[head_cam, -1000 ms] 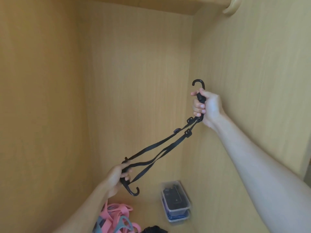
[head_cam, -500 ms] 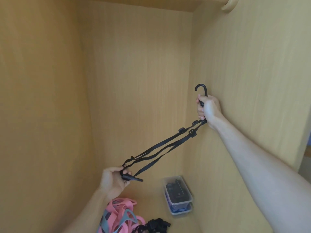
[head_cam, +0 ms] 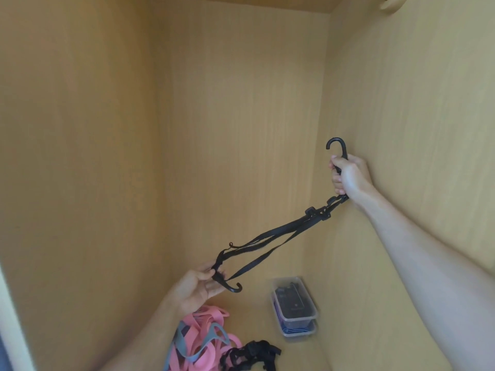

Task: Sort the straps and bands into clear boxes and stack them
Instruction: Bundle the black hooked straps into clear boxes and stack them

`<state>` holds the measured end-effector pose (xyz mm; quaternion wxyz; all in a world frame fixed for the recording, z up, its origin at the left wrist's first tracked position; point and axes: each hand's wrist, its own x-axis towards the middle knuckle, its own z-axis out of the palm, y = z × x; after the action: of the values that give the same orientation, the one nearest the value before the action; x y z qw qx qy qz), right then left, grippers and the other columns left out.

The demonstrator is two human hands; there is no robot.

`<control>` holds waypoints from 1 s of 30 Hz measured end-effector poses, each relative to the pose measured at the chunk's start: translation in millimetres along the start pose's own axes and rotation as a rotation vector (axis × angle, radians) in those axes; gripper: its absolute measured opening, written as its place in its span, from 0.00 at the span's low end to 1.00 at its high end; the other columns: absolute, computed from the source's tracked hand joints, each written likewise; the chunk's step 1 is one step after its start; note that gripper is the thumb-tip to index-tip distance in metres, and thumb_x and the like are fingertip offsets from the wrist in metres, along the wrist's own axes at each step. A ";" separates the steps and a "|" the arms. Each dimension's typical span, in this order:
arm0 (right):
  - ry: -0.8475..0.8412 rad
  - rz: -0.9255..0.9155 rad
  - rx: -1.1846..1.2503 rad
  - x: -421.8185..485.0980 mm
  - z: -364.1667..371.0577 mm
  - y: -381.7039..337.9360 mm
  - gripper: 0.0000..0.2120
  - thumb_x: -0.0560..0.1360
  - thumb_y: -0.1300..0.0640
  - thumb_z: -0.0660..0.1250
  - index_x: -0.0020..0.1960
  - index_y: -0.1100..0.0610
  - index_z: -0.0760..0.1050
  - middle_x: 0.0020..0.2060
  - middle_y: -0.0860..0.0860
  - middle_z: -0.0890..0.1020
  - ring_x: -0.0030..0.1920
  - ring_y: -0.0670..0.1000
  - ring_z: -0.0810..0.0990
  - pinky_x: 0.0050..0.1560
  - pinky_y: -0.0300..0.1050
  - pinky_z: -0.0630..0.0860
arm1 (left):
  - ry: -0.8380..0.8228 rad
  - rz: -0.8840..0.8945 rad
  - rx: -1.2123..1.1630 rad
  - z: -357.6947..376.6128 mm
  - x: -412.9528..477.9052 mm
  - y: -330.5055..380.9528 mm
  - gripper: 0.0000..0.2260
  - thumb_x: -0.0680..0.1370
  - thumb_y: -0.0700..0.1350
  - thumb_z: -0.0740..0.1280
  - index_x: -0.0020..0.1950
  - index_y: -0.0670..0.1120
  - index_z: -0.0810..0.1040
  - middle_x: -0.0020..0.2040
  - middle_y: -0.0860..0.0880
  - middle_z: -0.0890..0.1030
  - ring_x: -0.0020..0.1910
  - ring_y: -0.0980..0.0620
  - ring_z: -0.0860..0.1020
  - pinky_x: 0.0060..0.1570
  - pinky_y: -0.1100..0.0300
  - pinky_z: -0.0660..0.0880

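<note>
A black strap (head_cam: 270,241) with a hook at each end hangs stretched between my hands inside a wooden cupboard. My right hand (head_cam: 349,176) grips its upper end high by the right wall, the hook sticking up above my fist. My left hand (head_cam: 199,286) pinches the lower end, with that hook curling out to the right. Two stacked clear boxes (head_cam: 294,307) sit on the cupboard floor at the right; the top one holds dark straps, the lower one something blue and white.
A heap of pink and grey bands (head_cam: 203,341) lies on the cupboard floor below my left arm. A bundle of black straps (head_cam: 251,357) lies beside it. Wooden walls (head_cam: 80,156) close in left, back and right.
My right hand has sunk a little along the right wall. My left hand has turned the lower hook, so it now curls out to the right. The view has tilted down slightly.
</note>
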<state>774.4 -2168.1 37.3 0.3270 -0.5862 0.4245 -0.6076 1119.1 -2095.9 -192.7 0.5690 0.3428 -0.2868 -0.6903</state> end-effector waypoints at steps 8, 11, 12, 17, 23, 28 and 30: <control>-0.030 -0.025 -0.191 0.6 2.0 9.7 0.13 0.81 0.52 0.62 0.40 0.55 0.70 0.29 0.50 0.68 0.26 0.48 0.65 0.29 0.42 0.60 | -0.041 0.022 -0.318 1.5 0.3 9.0 0.21 0.77 0.28 0.57 0.69 0.34 0.72 0.51 0.35 0.81 0.48 0.40 0.84 0.63 0.36 0.74; -0.011 -0.038 -0.199 -0.9 1.0 9.0 0.12 0.81 0.52 0.62 0.40 0.55 0.71 0.30 0.49 0.69 0.27 0.47 0.66 0.31 0.43 0.61 | -0.055 -0.009 -0.390 -1.5 -1.0 9.0 0.21 0.77 0.30 0.57 0.70 0.34 0.71 0.49 0.34 0.82 0.46 0.41 0.85 0.56 0.36 0.78; -0.002 -0.046 -0.196 -1.4 0.9 8.4 0.12 0.81 0.53 0.62 0.40 0.55 0.70 0.30 0.49 0.70 0.27 0.46 0.66 0.31 0.42 0.60 | -0.061 -0.039 -0.368 -3.3 -0.3 6.7 0.21 0.77 0.30 0.58 0.70 0.35 0.71 0.46 0.36 0.81 0.43 0.42 0.84 0.55 0.36 0.79; 0.018 -0.025 -0.081 -3.5 2.2 3.4 0.13 0.82 0.56 0.61 0.39 0.55 0.70 0.32 0.49 0.69 0.25 0.45 0.64 0.23 0.35 0.60 | -0.079 -0.159 -0.131 -6.0 0.2 2.5 0.12 0.80 0.43 0.68 0.57 0.34 0.82 0.35 0.44 0.71 0.34 0.45 0.75 0.62 0.33 0.74; 0.031 -0.002 0.139 -5.3 -0.3 -12.8 0.12 0.83 0.57 0.59 0.40 0.56 0.69 0.29 0.49 0.66 0.24 0.46 0.60 0.23 0.36 0.54 | 0.017 -0.109 -0.004 -5.8 -3.1 -1.7 0.15 0.70 0.33 0.73 0.56 0.33 0.80 0.43 0.38 0.82 0.38 0.46 0.84 0.41 0.51 0.84; 0.037 -0.095 0.366 -3.8 -4.9 -40.0 0.10 0.81 0.57 0.58 0.41 0.55 0.69 0.28 0.48 0.68 0.23 0.48 0.62 0.24 0.37 0.57 | 0.073 -0.115 0.199 -3.4 -6.4 -2.5 0.18 0.69 0.33 0.77 0.56 0.33 0.78 0.46 0.33 0.83 0.41 0.44 0.86 0.30 0.60 0.82; 0.018 -0.091 0.418 -5.0 -5.2 -45.0 0.11 0.82 0.58 0.58 0.41 0.55 0.69 0.27 0.48 0.69 0.24 0.49 0.64 0.25 0.37 0.62 | 0.086 -0.109 0.434 -6.0 -5.9 -2.7 0.21 0.70 0.37 0.78 0.59 0.32 0.76 0.49 0.36 0.84 0.42 0.45 0.86 0.38 0.58 0.82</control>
<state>774.2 -2143.7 75.8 0.4098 -0.5187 0.2655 -0.7018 1123.0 -2089.6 -197.6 0.4555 0.5012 -0.3850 -0.6270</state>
